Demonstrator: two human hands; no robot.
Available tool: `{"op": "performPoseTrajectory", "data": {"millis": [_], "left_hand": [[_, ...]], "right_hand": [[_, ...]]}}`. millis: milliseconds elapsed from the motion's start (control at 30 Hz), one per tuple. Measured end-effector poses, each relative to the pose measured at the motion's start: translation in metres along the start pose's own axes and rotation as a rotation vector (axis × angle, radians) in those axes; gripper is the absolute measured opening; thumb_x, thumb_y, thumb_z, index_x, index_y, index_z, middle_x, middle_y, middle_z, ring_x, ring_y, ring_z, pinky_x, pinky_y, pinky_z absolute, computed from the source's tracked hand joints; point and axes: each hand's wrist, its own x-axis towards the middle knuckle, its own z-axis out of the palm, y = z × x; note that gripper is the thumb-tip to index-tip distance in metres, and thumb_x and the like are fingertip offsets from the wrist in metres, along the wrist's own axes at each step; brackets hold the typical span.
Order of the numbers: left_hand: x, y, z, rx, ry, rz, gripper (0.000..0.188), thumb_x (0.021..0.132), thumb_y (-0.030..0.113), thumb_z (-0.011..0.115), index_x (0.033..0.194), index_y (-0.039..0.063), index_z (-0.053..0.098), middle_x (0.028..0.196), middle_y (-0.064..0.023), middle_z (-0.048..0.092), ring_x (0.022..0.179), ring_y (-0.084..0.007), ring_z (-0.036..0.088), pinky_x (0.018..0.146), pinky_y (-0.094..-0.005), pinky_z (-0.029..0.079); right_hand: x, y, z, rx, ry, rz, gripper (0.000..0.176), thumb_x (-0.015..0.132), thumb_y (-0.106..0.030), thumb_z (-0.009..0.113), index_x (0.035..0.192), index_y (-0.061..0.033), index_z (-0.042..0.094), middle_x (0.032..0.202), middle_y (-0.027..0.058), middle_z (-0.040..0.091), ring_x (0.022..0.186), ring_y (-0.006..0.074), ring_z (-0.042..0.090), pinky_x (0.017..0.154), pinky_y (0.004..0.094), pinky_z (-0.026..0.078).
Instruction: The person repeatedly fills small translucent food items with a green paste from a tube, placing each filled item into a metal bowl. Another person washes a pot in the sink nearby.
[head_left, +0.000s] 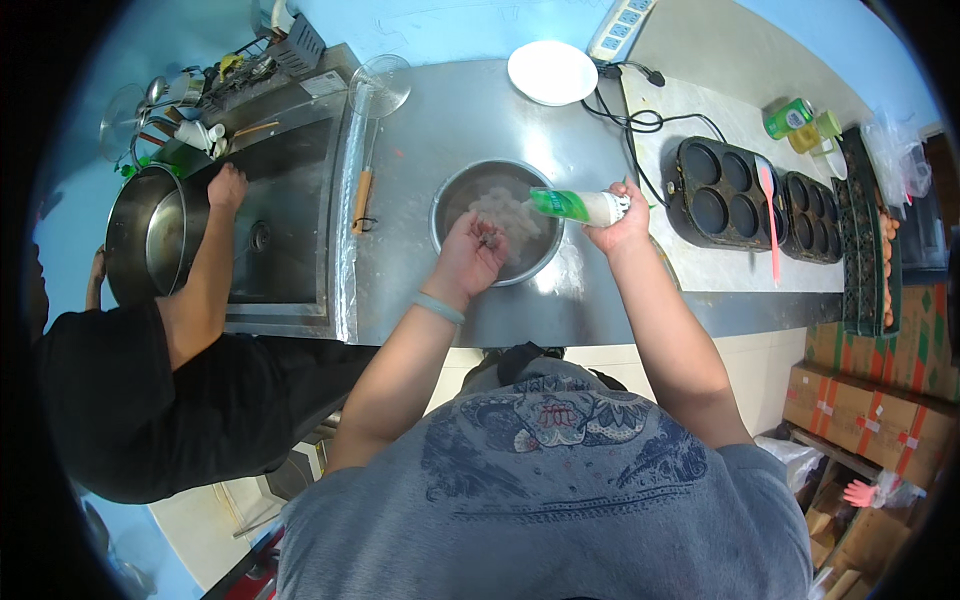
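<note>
My left hand (474, 255) is palm up over the near left side of a round metal bowl (442, 214). A small grey-brown clump (488, 238) rests in its cupped fingers; what it is, I cannot tell. Pale, whitish soft pieces (504, 206) lie in the bowl, partly hidden by that hand. My right hand (624, 225) grips the rear end of a green-and-white plastic packet (577, 206), just beyond the bowl's right rim. The packet's green end reaches over the bowl.
A co-worker's hand (227, 187) is over the sink (281, 217), beside a large metal pot (154, 232). A wire skimmer (363, 199), white bowl (553, 73), black cable (637, 154) and round-cavity baking mould (694, 232) with a pink spatula (770, 210) surround the workspace.
</note>
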Motion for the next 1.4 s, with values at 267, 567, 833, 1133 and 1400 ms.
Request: {"op": "performPoseTrajectory", "data": {"millis": [267, 567, 833, 1133, 1400], "left_hand": [[0.008, 0.004, -0.002, -0.051, -0.338, -0.039, 0.023, 0.092, 0.022, 0.045, 0.103, 0.003, 0.052, 0.077, -0.0043, 0.056, 0.07, -0.014, 0.057, 0.064, -0.0241, 0.052], [0.007, 0.003, 0.009, -0.03, -0.248, 0.097, 0.017, 0.089, 0.011, 0.049, 0.105, 0.006, 0.053, 0.09, -0.0051, 0.058, 0.081, -0.0105, 0.059, 0.07, -0.0214, 0.054], [0.006, 0.004, 0.013, 0.013, -0.197, 0.087, 0.019, 0.092, 0.025, 0.047, 0.104, 0.011, 0.051, 0.067, 0.0035, 0.045, 0.058, -0.0054, 0.044, 0.049, -0.018, 0.039], [0.009, 0.017, 0.012, 0.047, -0.27, 0.061, 0.034, 0.09, 0.041, 0.044, 0.098, 0.009, 0.054, 0.059, 0.0045, 0.039, 0.056, -0.0072, 0.044, 0.048, -0.0205, 0.04], [0.017, 0.011, 0.018, 0.182, -0.021, 0.161, 0.032, 0.092, 0.036, 0.041, 0.103, 0.008, 0.052, 0.076, -0.0007, 0.054, 0.06, -0.0086, 0.049, 0.053, -0.021, 0.044]], "right_hand": [[-0.001, -0.002, 0.0, 0.04, -0.073, 0.062, 0.037, 0.086, -0.037, 0.042, 0.054, -0.0192, 0.041, 0.051, -0.0053, 0.044, 0.052, 0.014, 0.045, 0.059, 0.032, 0.04], [-0.008, -0.004, 0.001, 0.031, -0.108, 0.063, 0.036, 0.087, -0.034, 0.043, 0.055, -0.0172, 0.042, 0.049, -0.0045, 0.044, 0.051, 0.015, 0.046, 0.066, 0.0358, 0.044], [-0.006, -0.003, 0.001, -0.005, -0.055, 0.005, 0.035, 0.087, -0.033, 0.042, 0.056, -0.0168, 0.042, 0.05, -0.0045, 0.045, 0.05, 0.0143, 0.045, 0.065, 0.0351, 0.045], [-0.004, -0.005, 0.0, 0.017, -0.087, 0.043, 0.036, 0.086, -0.034, 0.043, 0.054, -0.0186, 0.042, 0.05, -0.0057, 0.045, 0.052, 0.0139, 0.047, 0.058, 0.0312, 0.042], [-0.003, -0.01, -0.006, 0.083, -0.071, 0.04, 0.036, 0.086, -0.034, 0.045, 0.055, -0.0173, 0.042, 0.05, -0.0055, 0.044, 0.05, 0.0129, 0.045, 0.061, 0.032, 0.042]]}}
